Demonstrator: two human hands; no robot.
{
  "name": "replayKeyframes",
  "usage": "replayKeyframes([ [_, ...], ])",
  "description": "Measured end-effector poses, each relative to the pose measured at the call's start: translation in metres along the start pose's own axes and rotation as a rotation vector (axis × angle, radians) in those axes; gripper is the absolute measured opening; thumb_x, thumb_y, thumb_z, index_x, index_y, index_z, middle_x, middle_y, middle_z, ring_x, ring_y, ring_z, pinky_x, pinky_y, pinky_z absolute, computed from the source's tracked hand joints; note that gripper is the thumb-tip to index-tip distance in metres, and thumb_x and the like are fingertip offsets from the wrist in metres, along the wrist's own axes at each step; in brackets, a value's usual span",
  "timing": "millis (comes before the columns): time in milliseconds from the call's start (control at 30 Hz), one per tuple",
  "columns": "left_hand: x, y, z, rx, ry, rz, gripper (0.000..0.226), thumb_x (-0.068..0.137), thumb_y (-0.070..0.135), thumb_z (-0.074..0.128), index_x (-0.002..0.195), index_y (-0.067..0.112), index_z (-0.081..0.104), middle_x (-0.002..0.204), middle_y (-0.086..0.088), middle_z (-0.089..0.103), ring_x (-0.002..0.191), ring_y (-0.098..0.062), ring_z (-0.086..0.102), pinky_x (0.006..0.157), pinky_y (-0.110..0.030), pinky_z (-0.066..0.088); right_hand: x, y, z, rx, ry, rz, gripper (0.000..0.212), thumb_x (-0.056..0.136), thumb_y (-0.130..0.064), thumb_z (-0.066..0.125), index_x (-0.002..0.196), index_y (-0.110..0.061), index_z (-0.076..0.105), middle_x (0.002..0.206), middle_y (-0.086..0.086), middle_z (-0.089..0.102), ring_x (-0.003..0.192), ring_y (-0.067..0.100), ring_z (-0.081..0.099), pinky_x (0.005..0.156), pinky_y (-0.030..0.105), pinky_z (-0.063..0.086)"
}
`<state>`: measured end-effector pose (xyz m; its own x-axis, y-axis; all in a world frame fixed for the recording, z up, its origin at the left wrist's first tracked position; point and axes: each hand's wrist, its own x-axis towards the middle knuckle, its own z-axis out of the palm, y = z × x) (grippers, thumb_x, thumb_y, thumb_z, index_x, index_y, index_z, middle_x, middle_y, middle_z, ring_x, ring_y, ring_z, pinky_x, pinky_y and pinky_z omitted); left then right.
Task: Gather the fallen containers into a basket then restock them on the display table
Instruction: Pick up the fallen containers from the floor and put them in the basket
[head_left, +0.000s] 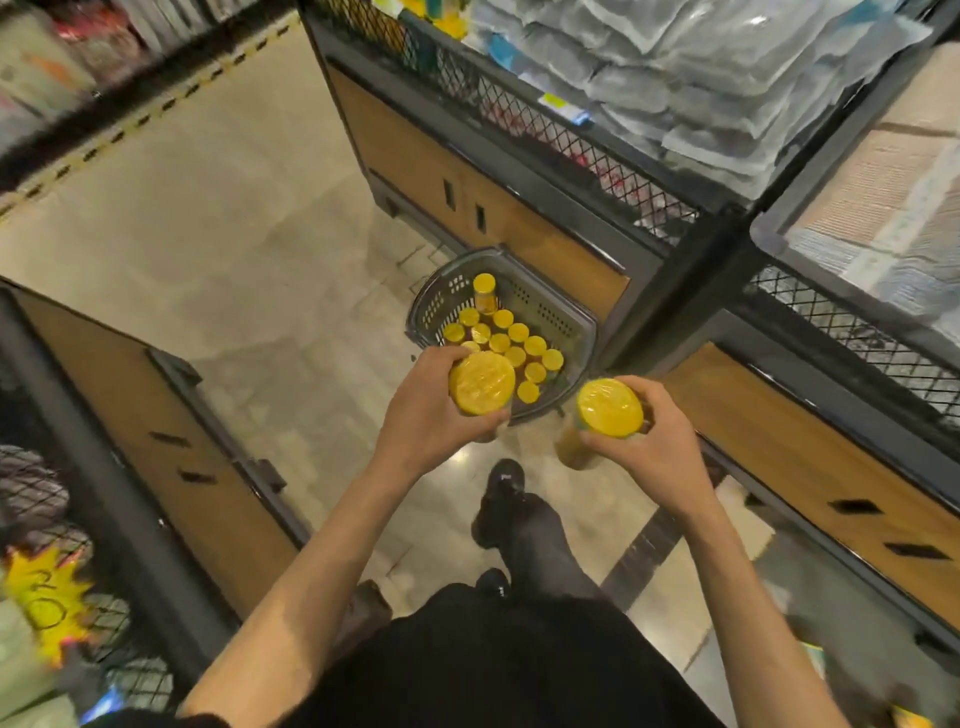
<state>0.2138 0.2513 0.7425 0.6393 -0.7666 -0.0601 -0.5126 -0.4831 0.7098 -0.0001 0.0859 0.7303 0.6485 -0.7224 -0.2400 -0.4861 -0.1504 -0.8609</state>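
A grey plastic basket (550, 312) stands on the floor against the base of a display stand. Several yellow-lidded containers (511, 345) stand upright inside it, one at the far end (484, 292) taller than the rest. My left hand (428, 415) grips one yellow-lidded container (482, 383) above the basket's near edge. My right hand (660, 441) grips another yellow-lidded container (609, 408) just to the right of the basket, its amber body showing below the lid.
A black-framed display stand with mesh sides and wooden panels (519, 208) holds grey packaged goods (701, 78) on the right. Another mesh stand (130, 441) is at the left. Beige floor (208, 234) runs between them. My black shoes (506, 499) are below the hands.
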Motion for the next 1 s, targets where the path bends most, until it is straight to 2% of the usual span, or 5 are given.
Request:
replayKeyframes([
  [133, 0.056, -0.012, -0.003, 0.058, -0.045, -0.025, 0.087, 0.056, 0.076, 0.068, 0.127, 0.028, 0.052, 0.118, 0.010, 0.054, 0.104, -0.011, 0.055, 0.080, -0.042, 0.055, 0.058, 0.003, 0.015, -0.018, 0.021, 0.039, 0.073, 0.066, -0.031, 0.090, 0.127, -0.034, 0.050, 0.122, -0.012, 0.055, 0.107, 0.004, 0.053, 0.087, 0.026, 0.049],
  [467, 0.178, -0.054, 0.029, 0.099, -0.182, -0.088, 0.083, 0.063, 0.057, 0.084, 0.130, 0.021, 0.050, 0.124, 0.004, 0.053, 0.111, -0.011, 0.051, 0.085, -0.030, 0.048, 0.181, 0.012, 0.051, -0.090, 0.039, 0.143, 0.081, 0.061, -0.042, 0.089, 0.132, -0.029, 0.051, 0.126, -0.009, 0.053, 0.112, 0.012, 0.052, 0.088, 0.044, 0.054],
  [667, 0.256, -0.099, 0.055, 0.133, -0.279, -0.074, 0.082, 0.063, 0.054, 0.085, 0.128, 0.016, 0.052, 0.122, -0.001, 0.055, 0.111, -0.016, 0.052, 0.086, -0.031, 0.044, 0.244, 0.031, 0.086, -0.120, 0.072, 0.225, 0.090, 0.064, -0.039, 0.089, 0.141, -0.022, 0.047, 0.138, -0.003, 0.052, 0.122, 0.014, 0.050, 0.102, 0.033, 0.044],
  [833, 0.320, -0.150, 0.084, 0.160, -0.377, -0.051, 0.083, 0.063, 0.048, 0.086, 0.130, 0.012, 0.051, 0.124, -0.005, 0.055, 0.115, -0.022, 0.052, 0.092, -0.034, 0.044, 0.294, 0.059, 0.121, -0.096, 0.143, 0.293, 0.078, 0.065, -0.033, 0.089, 0.133, -0.022, 0.052, 0.130, -0.002, 0.056, 0.116, 0.013, 0.052, 0.093, 0.027, 0.042],
  [1000, 0.378, -0.210, 0.128, 0.136, -0.463, -0.017, 0.077, 0.064, 0.035, 0.088, 0.126, 0.008, 0.051, 0.120, -0.007, 0.049, 0.106, -0.015, 0.048, 0.081, -0.018, 0.033, 0.347, 0.108, 0.163, -0.106, 0.255, 0.408, 0.077, 0.063, -0.037, 0.089, 0.131, -0.025, 0.054, 0.130, -0.002, 0.057, 0.119, 0.021, 0.051, 0.096, 0.035, 0.043],
])
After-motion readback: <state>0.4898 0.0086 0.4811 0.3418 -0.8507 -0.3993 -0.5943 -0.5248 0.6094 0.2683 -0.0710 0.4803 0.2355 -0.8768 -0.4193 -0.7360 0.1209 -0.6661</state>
